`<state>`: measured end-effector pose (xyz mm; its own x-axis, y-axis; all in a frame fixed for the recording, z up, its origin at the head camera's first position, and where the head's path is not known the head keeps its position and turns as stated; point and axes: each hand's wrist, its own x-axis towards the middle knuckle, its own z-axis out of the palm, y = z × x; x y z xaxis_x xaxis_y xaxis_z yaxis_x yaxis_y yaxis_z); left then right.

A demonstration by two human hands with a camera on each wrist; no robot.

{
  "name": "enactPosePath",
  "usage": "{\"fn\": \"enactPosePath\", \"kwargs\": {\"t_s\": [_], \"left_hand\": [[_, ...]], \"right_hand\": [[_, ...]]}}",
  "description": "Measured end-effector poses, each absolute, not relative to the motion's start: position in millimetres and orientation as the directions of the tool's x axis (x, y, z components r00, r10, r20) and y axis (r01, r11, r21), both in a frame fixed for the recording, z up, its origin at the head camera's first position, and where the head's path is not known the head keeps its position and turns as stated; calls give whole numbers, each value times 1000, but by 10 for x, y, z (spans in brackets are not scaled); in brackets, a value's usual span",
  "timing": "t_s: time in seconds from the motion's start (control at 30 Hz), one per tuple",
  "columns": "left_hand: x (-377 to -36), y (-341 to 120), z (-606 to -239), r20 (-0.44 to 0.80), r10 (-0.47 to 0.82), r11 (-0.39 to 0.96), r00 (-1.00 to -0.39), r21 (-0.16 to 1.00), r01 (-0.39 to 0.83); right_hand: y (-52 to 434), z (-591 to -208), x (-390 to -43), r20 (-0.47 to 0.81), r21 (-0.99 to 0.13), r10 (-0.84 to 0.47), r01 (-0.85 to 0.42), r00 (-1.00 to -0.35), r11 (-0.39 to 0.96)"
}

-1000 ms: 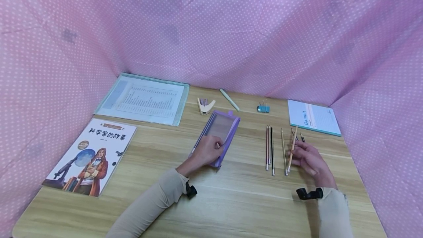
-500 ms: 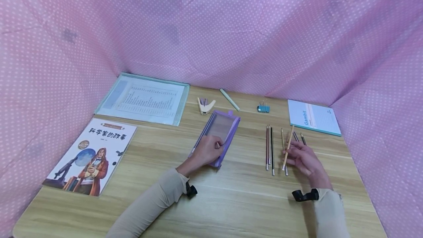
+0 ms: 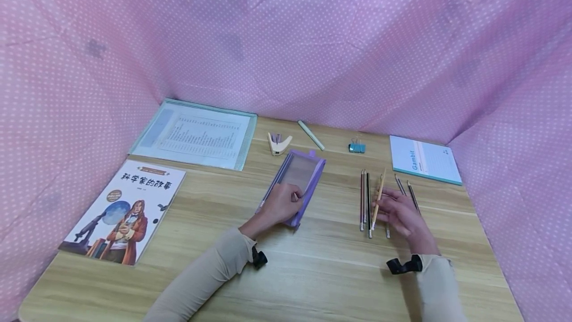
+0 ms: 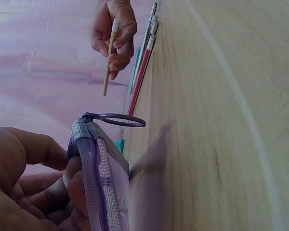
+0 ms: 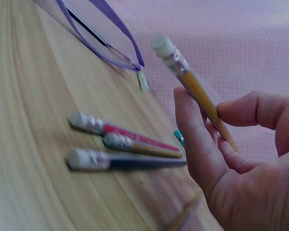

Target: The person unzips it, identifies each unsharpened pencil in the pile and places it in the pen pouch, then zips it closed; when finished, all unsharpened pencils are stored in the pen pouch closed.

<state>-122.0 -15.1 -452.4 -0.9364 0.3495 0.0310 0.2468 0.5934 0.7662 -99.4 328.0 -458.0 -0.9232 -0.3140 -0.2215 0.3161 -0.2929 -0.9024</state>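
My left hand [image 3: 280, 203] grips the near part of a purple mesh pencil case [image 3: 306, 165]; in the left wrist view, the thumb and fingers curl round the case's edge [image 4: 106, 178]. Dark, slim pencils show along its left side. My right hand [image 3: 405, 220] pinches a yellow pencil [image 3: 379, 198] between thumb and fingers, raised above the table with its white eraser end [image 5: 164, 46] towards me. Under and left of it lie several pencils [image 3: 369, 212] side by side. Another pencil [image 3: 388, 231] is partly hidden by the right hand, and two dark ones [image 3: 413, 196] lie to its right.
Along the back are a stapler [image 3: 279, 144], a pale green pen [image 3: 311, 135], a teal binder clip [image 3: 356, 146] and a blue notebook [image 3: 424, 159]. A document folder [image 3: 201, 135] and an illustrated book [image 3: 125, 212] lie left. Pink dotted cloth [image 3: 286, 43] surrounds the table.
My right hand has moved left with the yellow pencil, from near the right-hand dark pencils to beside the left group. The left hand keeps its place on the pencil case.
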Motion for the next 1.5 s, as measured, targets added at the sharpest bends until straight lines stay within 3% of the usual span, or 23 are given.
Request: {"fn": "enactPosePath", "kwargs": {"t_s": [0.2,0.4,1.5], "left_hand": [[-1216,-154,-4520,40,349,589,-936,767,253],[-1215,-158,-4511,43,348,580,-936,775,251],[-1206,-152,-4502,85,343,570,-935,773,279]], "right_hand": [[3137,-4654,-1045,-194,-922,-341,289,-920,-256],[2909,-4606,-1079,-306,-911,-279,365,-910,-192],[2000,-4676,-1178,-398,-865,-281,459,-873,-202]]}}
